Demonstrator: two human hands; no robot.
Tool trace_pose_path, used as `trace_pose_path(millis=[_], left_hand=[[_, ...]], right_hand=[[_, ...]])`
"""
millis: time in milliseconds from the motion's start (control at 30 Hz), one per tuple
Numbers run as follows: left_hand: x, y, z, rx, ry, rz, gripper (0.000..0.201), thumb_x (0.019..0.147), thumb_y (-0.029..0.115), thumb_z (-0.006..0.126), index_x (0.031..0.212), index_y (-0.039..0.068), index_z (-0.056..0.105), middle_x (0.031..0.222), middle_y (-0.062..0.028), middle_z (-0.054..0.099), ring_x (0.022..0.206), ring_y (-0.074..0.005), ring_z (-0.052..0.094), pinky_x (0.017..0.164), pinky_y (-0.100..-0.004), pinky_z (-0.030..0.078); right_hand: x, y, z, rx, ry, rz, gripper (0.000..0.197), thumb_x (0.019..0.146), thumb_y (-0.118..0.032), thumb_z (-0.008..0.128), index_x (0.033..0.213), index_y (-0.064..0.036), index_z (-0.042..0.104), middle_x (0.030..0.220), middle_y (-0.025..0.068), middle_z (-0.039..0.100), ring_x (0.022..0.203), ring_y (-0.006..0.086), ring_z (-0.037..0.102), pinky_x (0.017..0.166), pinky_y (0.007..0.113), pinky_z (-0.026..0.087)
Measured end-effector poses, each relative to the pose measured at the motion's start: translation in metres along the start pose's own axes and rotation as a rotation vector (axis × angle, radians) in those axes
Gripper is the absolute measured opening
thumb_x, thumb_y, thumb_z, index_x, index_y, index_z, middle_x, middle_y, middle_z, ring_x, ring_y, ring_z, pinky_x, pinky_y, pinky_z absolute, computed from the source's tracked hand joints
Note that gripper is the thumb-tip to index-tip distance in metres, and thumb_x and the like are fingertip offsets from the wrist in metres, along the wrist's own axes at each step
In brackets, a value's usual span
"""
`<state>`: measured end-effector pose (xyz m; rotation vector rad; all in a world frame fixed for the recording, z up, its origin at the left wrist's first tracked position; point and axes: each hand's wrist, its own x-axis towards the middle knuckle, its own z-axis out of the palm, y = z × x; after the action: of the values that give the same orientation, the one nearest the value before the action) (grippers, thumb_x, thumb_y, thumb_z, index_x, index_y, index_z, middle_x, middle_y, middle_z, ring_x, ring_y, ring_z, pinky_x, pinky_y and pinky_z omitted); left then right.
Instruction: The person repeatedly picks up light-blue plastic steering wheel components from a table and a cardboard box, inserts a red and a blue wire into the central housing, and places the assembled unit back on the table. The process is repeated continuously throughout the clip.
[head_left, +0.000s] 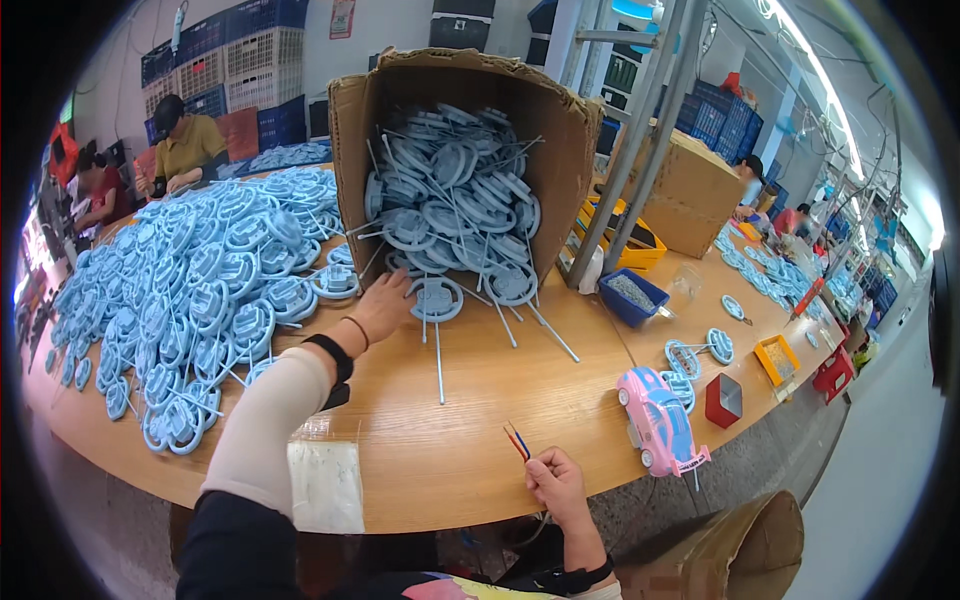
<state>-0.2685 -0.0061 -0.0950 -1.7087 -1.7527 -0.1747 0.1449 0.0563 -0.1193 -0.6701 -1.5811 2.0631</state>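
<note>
Left hand reaches out to a blue ring, right hand pinches wires

The left arm stretches up and slightly right from the lower edge, its pale sleeve (270, 410) ending near a dark wristband (333, 360). The left hand (384, 305) lies low over the worktop (480, 400), back upward, fingers pointing toward the mouth of a cardboard box (351, 150). Its fingertips are at the left side of a blue plastic ring (437, 312), which lies on the worktop just in front of the box with a thin stem pointing back toward the person; whether they grip it or only touch it, I cannot tell.

The right arm is kept closer to the body, its forearm rising from the lower edge and leaning left. At the worktop's near edge, the right hand (557, 484) has thumb and forefinger pressed together on a few thin wires (520, 446), the other fingers curled in. The red and blue wire ends stick out up and to the left.

More blue rings fill the box, and a large heap (200, 290) of them spreads to the left of the reaching arm. A pink toy car (650, 415) stands to the right of the right hand, well apart from it.
</note>
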Motion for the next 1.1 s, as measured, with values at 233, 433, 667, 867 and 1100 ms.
trace_pose_path(millis=[233,433,667,867,1100], left_hand=[[0.020,0.011,0.002,-0.110,-0.028,-0.005,0.019,0.072,0.016,0.061,0.087,0.005,0.059,0.094,-0.0093,0.057,0.105,-0.0280,0.049,0.085,-0.0367,0.044],[0.017,0.065,-0.083,-0.588,0.002,-0.443,0.018,0.083,0.020,0.059,0.091,0.004,0.059,0.082,-0.0102,0.060,0.073,-0.0294,0.059,0.066,-0.0363,0.049],[-0.034,0.144,-0.146,-1.593,-0.126,-0.911,0.019,0.091,0.016,0.054,0.096,-0.001,0.061,0.074,-0.0006,0.060,0.062,-0.0064,0.055,0.055,-0.0215,0.046],[-0.040,0.172,-0.157,-1.649,-0.117,-0.849,0.026,0.092,0.023,0.055,0.104,0.001,0.061,0.080,0.0005,0.061,0.069,-0.0064,0.058,0.060,-0.0216,0.049],[-0.037,0.194,-0.149,-1.813,-0.016,-0.959,0.024,0.091,0.018,0.057,0.105,0.000,0.061,0.083,-0.0021,0.062,0.069,-0.0076,0.058,0.061,-0.0213,0.048]], right_hand=[[0.001,-0.002,0.003,-0.049,0.010,-0.040,0.013,0.088,-0.012,0.060,0.081,-0.0049,0.052,0.060,0.0021,0.054,0.041,0.0036,0.038,0.037,0.018,0.028],[-0.003,0.000,0.000,-0.132,0.055,-0.077,0.016,0.085,-0.014,0.063,0.078,-0.0036,0.054,0.061,-0.0003,0.054,0.050,0.0045,0.046,0.045,0.019,0.035],[-0.014,-0.014,0.038,-0.554,0.087,-0.337,0.021,0.082,-0.017,0.067,0.075,-0.0007,0.057,0.062,0.0068,0.059,0.056,0.0129,0.057,0.052,0.026,0.043],[-0.023,-0.032,0.036,-0.717,0.056,-0.366,0.023,0.080,-0.020,0.069,0.077,-0.0004,0.058,0.065,0.0100,0.061,0.058,0.0177,0.059,0.054,0.029,0.044],[-0.025,-0.037,0.034,-0.630,0.045,-0.369,0.020,0.080,-0.015,0.069,0.076,0.0005,0.058,0.062,0.0018,0.056,0.057,0.0075,0.049,0.052,0.023,0.039]])
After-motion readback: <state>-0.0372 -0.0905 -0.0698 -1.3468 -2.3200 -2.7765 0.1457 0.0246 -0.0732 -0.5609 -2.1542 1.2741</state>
